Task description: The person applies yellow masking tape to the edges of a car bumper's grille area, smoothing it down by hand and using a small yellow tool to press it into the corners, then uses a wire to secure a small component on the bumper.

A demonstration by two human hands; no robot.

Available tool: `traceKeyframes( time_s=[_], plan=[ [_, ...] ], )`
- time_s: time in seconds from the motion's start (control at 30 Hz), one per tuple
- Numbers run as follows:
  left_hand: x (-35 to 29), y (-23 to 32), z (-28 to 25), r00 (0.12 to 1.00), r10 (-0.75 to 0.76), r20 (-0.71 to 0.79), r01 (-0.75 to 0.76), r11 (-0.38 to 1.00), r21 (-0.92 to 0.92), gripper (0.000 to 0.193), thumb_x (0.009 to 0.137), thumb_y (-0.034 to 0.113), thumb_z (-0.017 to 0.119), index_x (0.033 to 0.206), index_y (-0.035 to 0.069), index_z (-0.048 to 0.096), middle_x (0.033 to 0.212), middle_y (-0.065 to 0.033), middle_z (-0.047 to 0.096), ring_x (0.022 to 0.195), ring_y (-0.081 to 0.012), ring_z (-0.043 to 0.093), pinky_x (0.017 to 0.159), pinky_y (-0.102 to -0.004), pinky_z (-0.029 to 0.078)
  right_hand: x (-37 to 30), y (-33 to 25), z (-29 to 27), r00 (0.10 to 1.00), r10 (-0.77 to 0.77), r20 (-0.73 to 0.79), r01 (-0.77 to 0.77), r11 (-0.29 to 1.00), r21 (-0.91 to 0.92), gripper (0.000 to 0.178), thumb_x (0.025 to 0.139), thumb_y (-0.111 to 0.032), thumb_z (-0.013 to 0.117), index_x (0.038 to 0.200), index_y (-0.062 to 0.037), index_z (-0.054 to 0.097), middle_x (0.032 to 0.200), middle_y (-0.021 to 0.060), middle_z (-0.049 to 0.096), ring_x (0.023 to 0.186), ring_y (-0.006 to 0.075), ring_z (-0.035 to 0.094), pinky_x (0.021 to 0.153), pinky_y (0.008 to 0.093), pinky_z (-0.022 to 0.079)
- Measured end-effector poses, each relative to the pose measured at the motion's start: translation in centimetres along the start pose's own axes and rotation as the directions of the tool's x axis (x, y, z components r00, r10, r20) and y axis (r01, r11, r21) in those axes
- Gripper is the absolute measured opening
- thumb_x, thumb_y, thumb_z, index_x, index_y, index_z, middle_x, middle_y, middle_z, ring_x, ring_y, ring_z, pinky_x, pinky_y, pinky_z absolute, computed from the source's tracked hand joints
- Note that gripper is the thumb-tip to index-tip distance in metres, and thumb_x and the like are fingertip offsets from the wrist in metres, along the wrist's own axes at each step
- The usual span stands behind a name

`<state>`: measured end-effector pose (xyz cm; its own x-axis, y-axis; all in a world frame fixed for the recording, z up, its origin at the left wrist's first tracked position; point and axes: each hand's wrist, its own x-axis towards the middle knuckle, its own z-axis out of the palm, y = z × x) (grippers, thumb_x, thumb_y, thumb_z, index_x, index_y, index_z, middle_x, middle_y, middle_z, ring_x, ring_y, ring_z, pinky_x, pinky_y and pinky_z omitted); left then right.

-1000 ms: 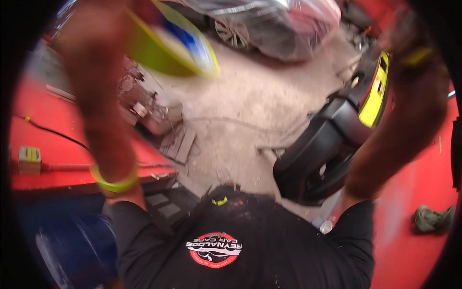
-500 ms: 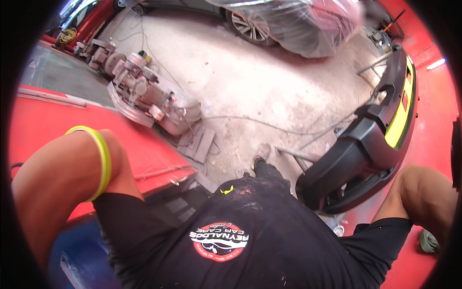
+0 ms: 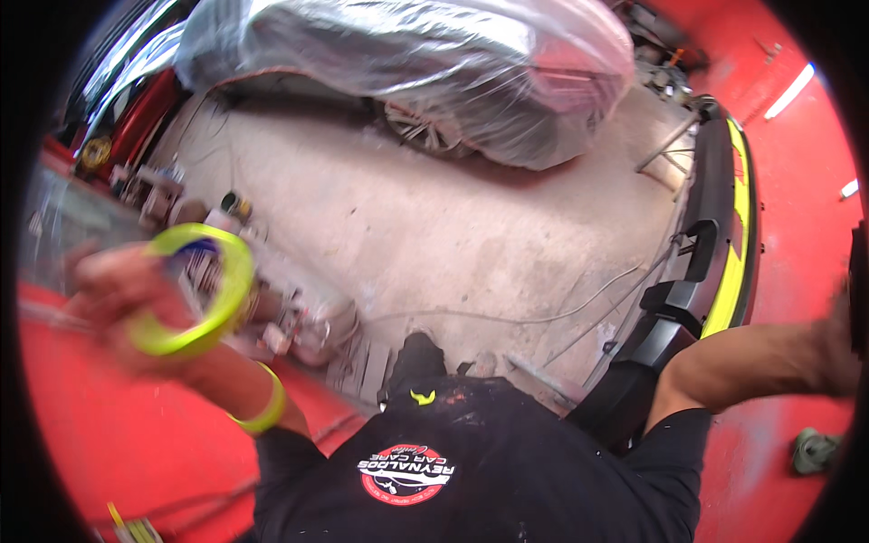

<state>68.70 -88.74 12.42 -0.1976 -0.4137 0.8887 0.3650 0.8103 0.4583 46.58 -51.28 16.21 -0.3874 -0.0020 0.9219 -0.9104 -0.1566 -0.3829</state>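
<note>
My left hand (image 3: 118, 294), smeared by motion, grips a bright yellow roll of masking tape (image 3: 240, 281) on the left side. Another yellow ring (image 3: 270, 412) of the same colour circles my left forearm. Reaching out to the right, my right arm passes in front of a black car bumper (image 3: 665, 330). My right hand (image 3: 840, 348) sits in the dark at the picture's edge, its fingers hidden. Yellow strips (image 3: 729, 281) with reddish patches run along the bumper's outer side.
A plastic-covered car (image 3: 389, 54) stands at the far side. Dusty compressor machinery (image 3: 312, 317) lies at left by a red surface (image 3: 90, 407). A hose (image 3: 507, 319) crosses the concrete floor. Metal stand legs (image 3: 543, 376) show beside the bumper, near a red wall (image 3: 797, 190).
My left hand has come into view with the tape roll, and the left arm has swung inward. My right arm has risen across the bumper. The view has tilted toward the covered car.
</note>
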Motion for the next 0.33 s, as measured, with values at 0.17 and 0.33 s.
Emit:
traceKeyframes(
  time_s=[0.17,0.33],
  plan=[
    [-23.5,-21.4,5.4,0.061,-0.981,0.183,0.984,0.029,-0.174,0.035,0.101,0.043,0.058,0.096,0.010,0.067,0.063,0.0062,0.043,0.055,-0.0065,0.042,0.048,-0.0256,0.034,-10.7,11.9,5.1,0.465,0.855,0.228,-0.794,0.517,-0.320,0.030,0.093,-0.007,0.055,0.121,-0.0044,0.063,0.091,0.0056,0.068,0.064,0.0076,0.057,0.055,0.0238,0.050],
    [-28.7,-25.8,9.7,-0.459,-0.642,0.614,0.873,-0.455,0.177,0.050,0.102,0.053,0.049,0.106,0.006,0.063,0.057,0.0022,0.047,0.044,-0.0117,0.042,0.040,-0.0270,0.029,-26.6,15.9,11.8,-0.111,0.984,0.141,-0.939,-0.057,-0.338,0.023,0.097,-0.023,0.064,0.113,-0.0068,0.068,0.085,0.0027,0.070,0.070,0.0096,0.062,0.063,0.0288,0.054]
  ],
)
